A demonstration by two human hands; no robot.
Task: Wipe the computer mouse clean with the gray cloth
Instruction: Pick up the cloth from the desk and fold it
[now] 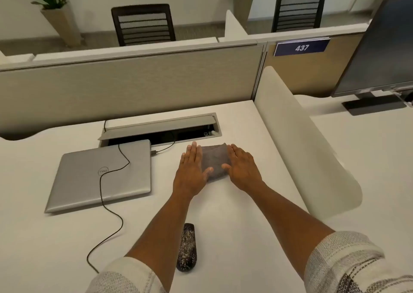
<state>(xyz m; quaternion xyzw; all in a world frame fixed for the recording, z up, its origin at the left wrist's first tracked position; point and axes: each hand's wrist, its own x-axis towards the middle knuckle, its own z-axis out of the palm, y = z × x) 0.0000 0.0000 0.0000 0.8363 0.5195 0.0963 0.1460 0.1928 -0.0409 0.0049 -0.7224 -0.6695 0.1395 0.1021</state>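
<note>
Two hands reach out over a wide white counter (223, 214), which is backed by a beige partition (134, 84) and flanked on the right by a curved white divider (297, 140). Beyond the divider a dark monitor (380, 46) stands on the neighbouring surface, and two black chairs show past the partition. On the left part of the counter lies a closed silver laptop (100, 176), with a black cable (105, 194) trailing across its lid and off toward the near edge. Behind it sits a recessed cable tray (161, 125) with its lid raised. The gray cloth (214, 160) lies folded on the counter just in front of that tray, between the hands. The left hand (192, 169) rests flat along the cloth's left edge, its grip apart, fingers straight and thumb touching the fabric. The right hand (241, 167) lies the same way on the right edge, grip likewise apart, thumb on the cloth. The computer mouse (187, 247), dark and speckled with pale flecks, sits well apart from the cloth, near the person, between the forearms and beside the left one.
</note>
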